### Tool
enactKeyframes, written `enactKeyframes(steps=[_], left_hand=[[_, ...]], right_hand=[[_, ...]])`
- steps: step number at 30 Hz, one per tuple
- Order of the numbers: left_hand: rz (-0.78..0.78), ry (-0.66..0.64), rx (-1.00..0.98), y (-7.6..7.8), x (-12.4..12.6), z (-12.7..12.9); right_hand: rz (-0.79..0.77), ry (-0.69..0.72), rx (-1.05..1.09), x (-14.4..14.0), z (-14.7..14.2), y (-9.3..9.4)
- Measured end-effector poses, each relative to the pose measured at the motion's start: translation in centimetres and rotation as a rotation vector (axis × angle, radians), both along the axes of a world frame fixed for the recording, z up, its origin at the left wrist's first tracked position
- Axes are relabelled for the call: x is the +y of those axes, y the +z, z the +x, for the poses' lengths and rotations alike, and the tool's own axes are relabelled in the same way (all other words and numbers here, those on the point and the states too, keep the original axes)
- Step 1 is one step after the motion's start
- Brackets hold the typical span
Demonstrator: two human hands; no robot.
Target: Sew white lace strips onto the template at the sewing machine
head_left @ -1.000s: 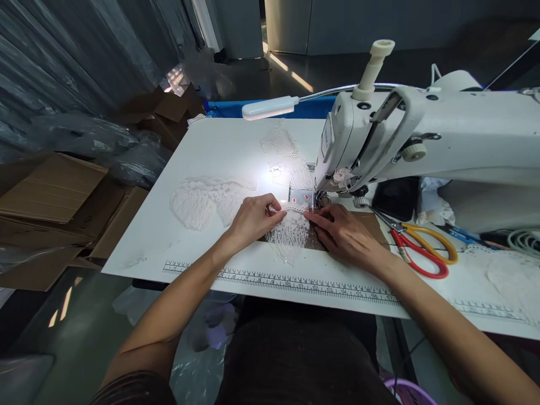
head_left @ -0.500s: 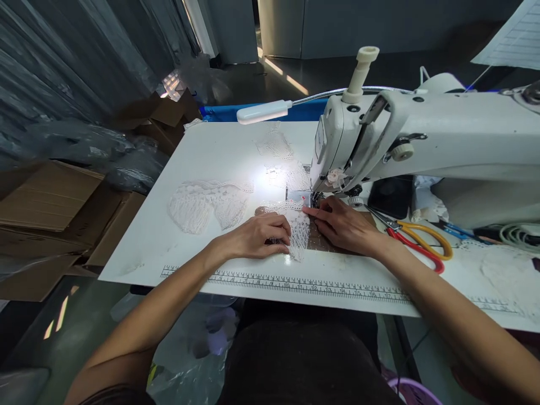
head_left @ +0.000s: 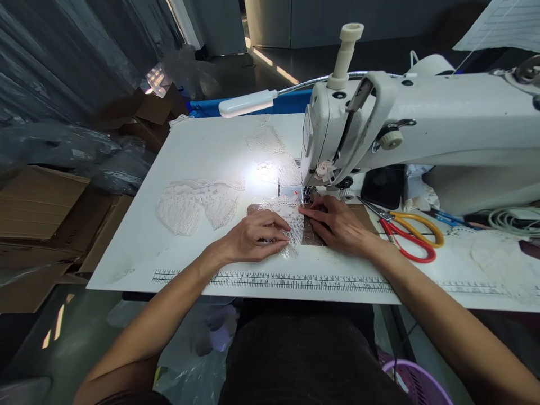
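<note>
A strip of white lace (head_left: pixel 296 228) lies under the needle area of a white sewing machine (head_left: pixel 327 126), its upper edge close to the presser foot (head_left: pixel 307 194). My left hand (head_left: pixel 261 233) rests on the lace from the left, its curled fingers closed on the cloth. From the right, my right hand (head_left: pixel 333 225) holds the lace's edge just below the foot, the index finger reaching to it. A brown plate (head_left: pixel 314 232) shows beneath the lace and the right fingers. More lace (head_left: pixel 272 140) extends behind the needle area.
Scalloped lace pieces (head_left: pixel 196 205) lie on the white table (head_left: pixel 139 242) at left. Scissors (head_left: pixel 411 233) with red and yellow handles, a dark phone-like object (head_left: pixel 383 185) and blue-handled snips (head_left: pixel 458 219) are at right. A lamp (head_left: pixel 248 104) shines above; cardboard boxes (head_left: pixel 46 202) stand left.
The view has shifted slightly, so the table and machine sit a little further left. Both hands remain on the lace near the foot, with only slight finger movement.
</note>
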State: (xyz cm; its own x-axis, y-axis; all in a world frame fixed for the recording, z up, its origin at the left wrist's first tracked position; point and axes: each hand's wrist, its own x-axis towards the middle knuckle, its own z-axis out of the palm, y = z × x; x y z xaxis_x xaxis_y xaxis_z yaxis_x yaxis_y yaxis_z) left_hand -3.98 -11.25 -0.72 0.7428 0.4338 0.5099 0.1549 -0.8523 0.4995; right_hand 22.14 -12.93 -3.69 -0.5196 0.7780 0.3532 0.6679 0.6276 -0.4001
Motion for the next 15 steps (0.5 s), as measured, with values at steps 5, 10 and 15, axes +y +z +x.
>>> enactKeyframes(steps=[5,10,15], left_hand=[[0.047,-0.071,-0.027,-0.3,0.0,0.4],[0.147,-0.073,0.03,-0.9,0.2,0.3],[0.193,-0.044,0.114,-1.3,0.1,0.1]], right_hand=[[-0.007,-0.006,0.039,-0.3,0.0,0.1],[-0.011,0.007,0.047,-0.6,0.3,-0.1],[-0.012,-0.016,0.029,-0.7,0.1,-0.2]])
